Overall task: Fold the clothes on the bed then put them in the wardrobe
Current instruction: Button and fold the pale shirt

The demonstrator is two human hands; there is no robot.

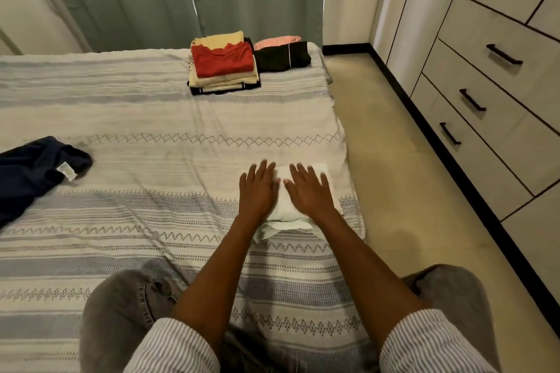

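From my feed I can read no text anywhere. The only label I see is a small white tag (67,170) on the dark blue garment (33,172) lying on the bed (151,118), its print too small to read.

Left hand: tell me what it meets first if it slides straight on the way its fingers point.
Bare bedspread beyond the white garment; further on, probably the folded stack, though depth is unclear.

Both flat hands (283,189) press a folded white garment (303,191).
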